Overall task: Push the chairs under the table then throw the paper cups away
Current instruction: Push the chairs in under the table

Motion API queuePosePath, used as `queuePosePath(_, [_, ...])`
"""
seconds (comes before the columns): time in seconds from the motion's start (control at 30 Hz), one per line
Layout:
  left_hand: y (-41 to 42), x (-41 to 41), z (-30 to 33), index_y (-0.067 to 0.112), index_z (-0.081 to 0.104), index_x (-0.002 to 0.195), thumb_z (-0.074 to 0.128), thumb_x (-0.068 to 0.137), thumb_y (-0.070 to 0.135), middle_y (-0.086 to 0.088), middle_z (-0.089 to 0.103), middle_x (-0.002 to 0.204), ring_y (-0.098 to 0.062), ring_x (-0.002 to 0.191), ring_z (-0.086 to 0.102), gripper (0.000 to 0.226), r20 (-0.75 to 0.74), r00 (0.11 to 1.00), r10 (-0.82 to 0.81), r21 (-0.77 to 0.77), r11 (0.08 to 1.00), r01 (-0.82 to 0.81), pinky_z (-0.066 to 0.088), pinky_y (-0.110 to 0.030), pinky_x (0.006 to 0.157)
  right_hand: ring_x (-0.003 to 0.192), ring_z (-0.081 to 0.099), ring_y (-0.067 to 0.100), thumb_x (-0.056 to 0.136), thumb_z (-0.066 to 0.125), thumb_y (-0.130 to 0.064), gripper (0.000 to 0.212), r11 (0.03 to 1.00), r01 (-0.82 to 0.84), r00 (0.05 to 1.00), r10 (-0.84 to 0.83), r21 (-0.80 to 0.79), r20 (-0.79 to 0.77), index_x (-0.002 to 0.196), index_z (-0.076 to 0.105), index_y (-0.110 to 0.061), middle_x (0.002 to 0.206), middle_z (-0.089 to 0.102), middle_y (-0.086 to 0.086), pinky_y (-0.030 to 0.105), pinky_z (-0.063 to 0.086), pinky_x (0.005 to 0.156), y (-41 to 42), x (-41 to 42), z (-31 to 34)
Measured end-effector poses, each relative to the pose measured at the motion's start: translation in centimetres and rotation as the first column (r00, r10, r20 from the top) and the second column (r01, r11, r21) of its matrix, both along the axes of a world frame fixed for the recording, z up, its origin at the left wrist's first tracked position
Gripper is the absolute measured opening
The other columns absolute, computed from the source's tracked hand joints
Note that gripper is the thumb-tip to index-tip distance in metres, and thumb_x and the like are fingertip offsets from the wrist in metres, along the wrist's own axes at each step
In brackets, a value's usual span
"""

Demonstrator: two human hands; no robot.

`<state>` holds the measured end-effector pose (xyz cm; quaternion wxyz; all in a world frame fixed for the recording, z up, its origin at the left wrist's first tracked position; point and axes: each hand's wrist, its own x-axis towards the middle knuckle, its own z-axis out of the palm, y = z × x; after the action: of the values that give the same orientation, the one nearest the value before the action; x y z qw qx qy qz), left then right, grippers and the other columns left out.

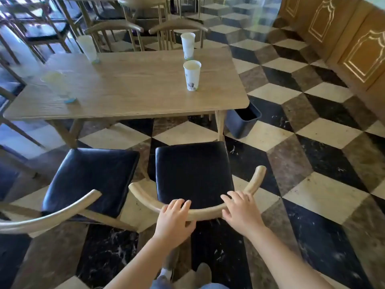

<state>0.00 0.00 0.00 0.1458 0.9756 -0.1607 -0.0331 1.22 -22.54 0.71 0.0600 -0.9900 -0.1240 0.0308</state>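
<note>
A wooden chair with a black seat [193,170] stands pulled out in front of a wooden table [133,97]. My left hand [174,221] and my right hand [239,209] both rest on its curved backrest, fingers draped over the rail. A second black-seated chair [87,178] stands to its left, also clear of the table. Several paper cups stand on the table: one near the right edge [192,75], one behind it [188,45], one at the far left [88,49] and a blurred one at the near left [59,86].
A dark waste bin [241,120] sits on the checkered floor by the table's right front leg. Two more wooden chairs [116,36] stand at the table's far side, with other tables and chairs beyond. Wooden panelled doors [350,38] line the right wall.
</note>
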Motion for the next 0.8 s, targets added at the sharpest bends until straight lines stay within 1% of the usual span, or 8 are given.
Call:
queuePosePath(0.17, [-0.3,-1.1,-1.5,0.017,0.056,0.117,0.072,0.073,0.03,-0.001,0.062,0.113,-0.023,0.11,0.054,0.049,-0.105,0.994,0.005,0.028,1.0,-0.002,0.047,-0.038,0.088,0.087,0.064,0.025,0.058,0.085,-0.023,0.046,0.992,-0.113,0.991,0.107,-0.061,-0.082,0.1,0.069,-0.015,0.091,0.07,0.004,0.045,0.053,0.08,-0.5,-0.3,-1.7])
queuePosePath(0.23, [-0.3,-1.4,-1.9,0.018,0.057,0.115,0.076,0.07,0.027,-0.001,0.062,0.113,-0.023,0.111,0.054,0.05,-0.114,0.993,0.032,0.026,0.999,-0.029,0.049,-0.039,0.085,0.086,0.064,0.024,0.06,0.085,-0.02,0.043,0.991,-0.127,0.988,0.121,-0.051,-0.098,0.099,0.068,-0.014,0.089,0.07,0.003,0.041,0.053,0.08,-0.5,-0.4,-2.0])
queuePosePath(0.4, [-0.3,-0.9,-1.5,0.019,0.064,0.1,0.081,0.066,0.022,0.002,0.067,0.099,-0.021,0.096,0.061,0.038,-0.094,0.993,0.077,-0.031,0.996,-0.08,0.052,-0.037,0.072,0.093,0.055,0.022,0.083,0.065,-0.018,0.022,0.979,-0.185,0.971,0.168,-0.089,-0.168,0.105,0.062,-0.014,0.096,0.064,0.002,0.034,0.047,0.083,-0.1,0.5,-1.3])
queuePosePath(0.47, [-0.2,-0.1,-1.4,0.021,0.066,0.094,0.075,0.071,0.021,0.003,0.067,0.093,-0.021,0.092,0.061,0.024,-0.107,0.99,0.095,-0.016,0.995,-0.098,0.051,-0.036,0.069,0.092,0.054,0.022,0.086,0.06,-0.016,0.015,0.978,-0.191,0.967,0.173,-0.087,-0.185,0.101,0.061,-0.013,0.094,0.063,0.003,0.032,0.047,0.08,0.4,0.9,-1.2])
queuePosePath(0.53, [-0.3,0.6,-1.1,0.02,0.067,0.097,0.067,0.081,0.022,0.003,0.067,0.096,-0.02,0.095,0.059,0.016,-0.134,0.984,0.115,0.015,0.993,-0.114,0.048,-0.037,0.076,0.087,0.055,0.022,0.085,0.061,-0.014,0.009,0.981,-0.177,0.967,0.16,-0.074,-0.198,0.093,0.062,-0.011,0.089,0.064,0.004,0.033,0.047,0.074,0.6,1.2,-1.3])
queuePosePath(0.63, [-0.6,1.4,-0.7,0.019,0.066,0.107,0.056,0.089,0.025,0.003,0.066,0.107,-0.016,0.103,0.055,0.021,-0.131,0.986,0.105,0.042,0.994,-0.101,0.041,-0.031,0.088,0.082,0.055,0.021,0.082,0.064,-0.013,0.005,0.987,-0.156,0.968,0.145,-0.043,-0.203,0.087,0.063,-0.012,0.083,0.064,0.003,0.031,0.048,0.071,0.6,1.4,-1.9])
queuePosePath(0.73, [-0.4,1.8,-0.5,0.014,0.066,0.108,0.054,0.091,0.023,0.001,0.065,0.11,-0.016,0.104,0.055,0.023,-0.181,0.981,0.069,0.04,0.997,-0.063,0.04,-0.025,0.087,0.077,0.055,0.02,0.079,0.07,-0.016,0.008,0.987,-0.158,0.967,0.152,-0.015,-0.206,0.079,0.063,-0.012,0.076,0.063,0.003,0.03,0.048,0.065,0.3,1.9,-2.2])
queuePosePath(0.8, [0.0,1.9,-0.5,0.015,0.07,0.099,0.061,0.086,0.024,0.0,0.07,0.101,-0.019,0.098,0.059,0.019,-0.183,0.981,0.056,-0.003,0.998,-0.057,0.049,-0.031,0.08,0.072,0.056,0.019,0.074,0.076,-0.018,0.013,0.982,-0.188,0.964,0.18,-0.025,-0.195,0.076,0.064,-0.012,0.072,0.062,0.002,0.03,0.049,0.059,0.1,2.2,-2.3])
